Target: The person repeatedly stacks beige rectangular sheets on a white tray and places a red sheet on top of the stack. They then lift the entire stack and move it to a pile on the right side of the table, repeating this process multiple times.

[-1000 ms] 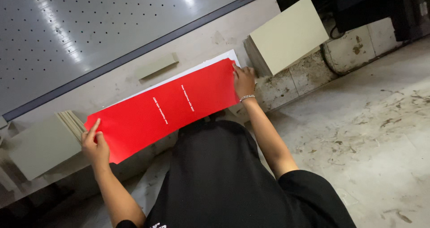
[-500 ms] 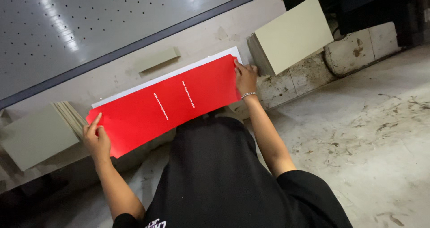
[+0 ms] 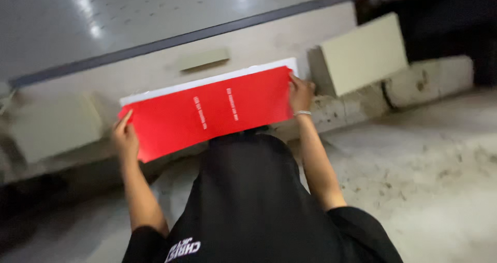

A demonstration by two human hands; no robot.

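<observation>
— Two hands, one sheet. What is the biggest thing in view?

— Up top, the grey perforated table [image 3: 155, 14], with a dark edge strip and a beige front panel [image 3: 248, 46] below it. Under that lies the rough concrete floor [image 3: 429, 180], and the person's black shirt [image 3: 253, 206] fills the lower middle.

— And beside the panel?

— One beige box-shaped block [image 3: 367, 51] juts out on the person's right; another pale block [image 3: 52, 128] sits on the left, blurred.

— Where is the red sheet?

— That red sheet [image 3: 207, 113] is held flat in front of the beige panel, just below the table's edge, tilted so its right end sits higher. White lines of print run across its middle. A white sheet [image 3: 207, 81] shows as a thin strip along its upper edge, right behind it.

— How do the hands hold it?

— The left hand [image 3: 126, 138] is closed on the lower left end, one finger stretched along the edge. The right hand [image 3: 301, 93] is clamped on the upper right end.

— Anything smaller?

— Only a thin bracelet [image 3: 303, 113] on the right wrist.
</observation>
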